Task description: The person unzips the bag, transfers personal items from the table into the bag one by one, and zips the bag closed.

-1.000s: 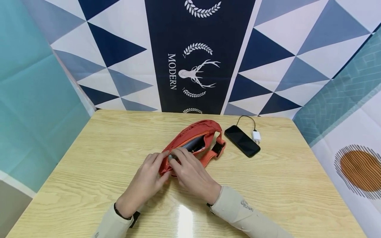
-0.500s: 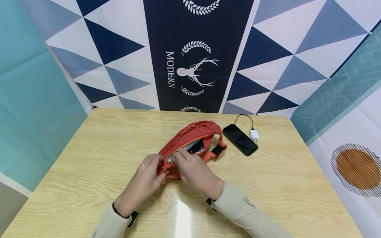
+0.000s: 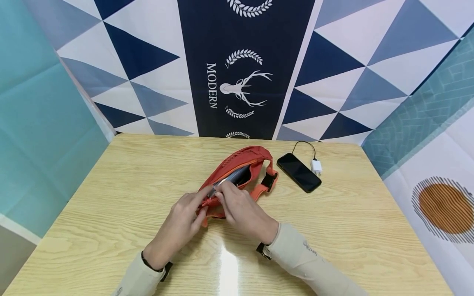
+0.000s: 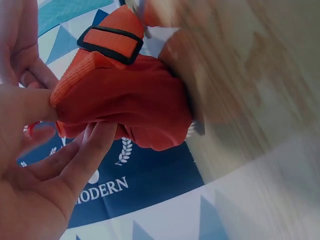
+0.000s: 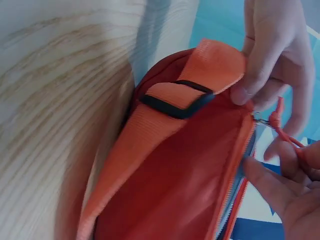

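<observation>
A red waist bag [image 3: 240, 158] stands on the table, its zipped mouth gaping upward, with a dark, shiny item [image 3: 237, 176] inside. At the bag's near end my left hand [image 3: 181, 216] grips the fabric, thumb on one side and fingers on the other, as the left wrist view also shows. My right hand [image 3: 242, 209] is over the mouth close beside it. In the right wrist view its fingers pinch the red cord zipper pull [image 5: 287, 136], and one fingertip reaches the blue-grey item between the zipper teeth. An orange strap [image 5: 145, 145] with a black slider hangs along the bag's side.
To the right of the bag, a black phone [image 3: 299, 172] lies on the wooden table [image 3: 122, 197]. Behind it, a short black cable runs to a white charger plug [image 3: 316, 166]. A black buckle [image 3: 268, 181] sits on the bag's strap. Patterned cloth [image 3: 155, 61] hangs behind the table.
The bag's far end has shifted slightly left and away. My left fingers have moved farther over the bag's near end, and the silvery round end seen there earlier is now mostly covered.
</observation>
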Available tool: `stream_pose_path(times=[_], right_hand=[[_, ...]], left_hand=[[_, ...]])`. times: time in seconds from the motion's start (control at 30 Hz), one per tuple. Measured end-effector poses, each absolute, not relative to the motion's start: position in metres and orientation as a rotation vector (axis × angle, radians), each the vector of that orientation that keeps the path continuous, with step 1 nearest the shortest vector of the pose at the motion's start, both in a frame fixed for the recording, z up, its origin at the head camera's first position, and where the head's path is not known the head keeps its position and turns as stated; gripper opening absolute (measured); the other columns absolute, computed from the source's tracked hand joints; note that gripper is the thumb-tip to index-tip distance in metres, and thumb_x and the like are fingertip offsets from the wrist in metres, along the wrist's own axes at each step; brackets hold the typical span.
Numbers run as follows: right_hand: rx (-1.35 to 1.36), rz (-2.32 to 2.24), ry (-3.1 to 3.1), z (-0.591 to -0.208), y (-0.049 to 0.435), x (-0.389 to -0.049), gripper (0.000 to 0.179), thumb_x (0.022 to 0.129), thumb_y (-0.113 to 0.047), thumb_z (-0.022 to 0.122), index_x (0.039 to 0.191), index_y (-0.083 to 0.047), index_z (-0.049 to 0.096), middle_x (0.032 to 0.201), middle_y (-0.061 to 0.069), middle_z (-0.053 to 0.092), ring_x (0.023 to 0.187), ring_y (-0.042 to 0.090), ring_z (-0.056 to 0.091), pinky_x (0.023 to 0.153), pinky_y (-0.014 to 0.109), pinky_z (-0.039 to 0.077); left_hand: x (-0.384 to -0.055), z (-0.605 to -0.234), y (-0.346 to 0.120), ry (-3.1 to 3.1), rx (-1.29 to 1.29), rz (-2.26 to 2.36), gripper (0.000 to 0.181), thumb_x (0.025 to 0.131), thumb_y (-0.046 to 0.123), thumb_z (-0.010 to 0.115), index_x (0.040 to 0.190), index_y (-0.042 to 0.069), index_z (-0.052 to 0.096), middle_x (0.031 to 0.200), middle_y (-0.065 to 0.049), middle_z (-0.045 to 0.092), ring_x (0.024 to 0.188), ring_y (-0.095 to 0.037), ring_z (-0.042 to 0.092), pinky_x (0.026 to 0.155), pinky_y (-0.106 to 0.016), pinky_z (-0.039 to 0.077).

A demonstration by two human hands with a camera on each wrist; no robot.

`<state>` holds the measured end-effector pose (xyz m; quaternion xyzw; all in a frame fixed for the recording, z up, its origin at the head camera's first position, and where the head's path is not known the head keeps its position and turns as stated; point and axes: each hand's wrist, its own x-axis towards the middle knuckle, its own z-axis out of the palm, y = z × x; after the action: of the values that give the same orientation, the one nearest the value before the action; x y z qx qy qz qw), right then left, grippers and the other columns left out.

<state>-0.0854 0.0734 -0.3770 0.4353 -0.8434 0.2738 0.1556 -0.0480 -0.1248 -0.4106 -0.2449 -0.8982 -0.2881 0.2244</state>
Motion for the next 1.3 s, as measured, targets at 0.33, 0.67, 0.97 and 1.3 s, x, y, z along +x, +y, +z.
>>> stream_pose_path(times=[0.33,0.67,0.97,1.3], right_hand=[[1.244,0.661,-2.425,-0.371,0.081,-0.095,0.005,0.104,-0.01,0.05,0.101,-0.009,0.054,0.092,-0.001,0.05,0.082,0.012,0.046,0.072,0.024,0.044],[1.187,0.645,-2.428,-0.368,0.085,-0.102,0.007,0.103,-0.009,0.053,0.096,-0.008,0.054,0.079,-0.003,0.049,0.07,0.009,0.047,0.063,0.024,0.045],[1.243,0.717,-2.477,-0.364,0.095,-0.103,0.004,0.102,-0.01,0.055,0.102,-0.008,0.059,0.089,-0.002,0.059,0.077,0.01,0.052,0.068,0.026,0.048],[1.271,0.849,-2.509,-0.367,0.096,-0.109,0.008,0.104,-0.012,0.051,0.107,-0.009,0.058,0.087,-0.003,0.062,0.069,0.005,0.05,0.062,0.022,0.045]], left_hand=[[-0.045,-0.409,-0.119,-2.469,-0.712,-0.726,0.038,0.085,-0.001,0.069,0.123,0.004,0.066,0.104,-0.013,0.067,0.095,-0.025,0.064,0.076,-0.034,0.057],[-0.045,-0.41,-0.121,-2.429,-0.66,-0.991,0.048,0.089,-0.002,0.068,0.135,-0.005,0.054,0.103,-0.015,0.069,0.081,-0.015,0.065,0.06,-0.018,0.052],[-0.047,-0.415,-0.12,-2.375,-0.815,-1.124,0.049,0.088,-0.009,0.066,0.134,0.005,0.06,0.111,-0.005,0.061,0.084,-0.012,0.058,0.063,-0.022,0.052],[-0.046,-0.417,-0.119,-2.342,-0.764,-1.314,0.052,0.087,-0.009,0.068,0.138,-0.001,0.056,0.111,-0.003,0.062,0.088,-0.011,0.061,0.074,-0.023,0.055]])
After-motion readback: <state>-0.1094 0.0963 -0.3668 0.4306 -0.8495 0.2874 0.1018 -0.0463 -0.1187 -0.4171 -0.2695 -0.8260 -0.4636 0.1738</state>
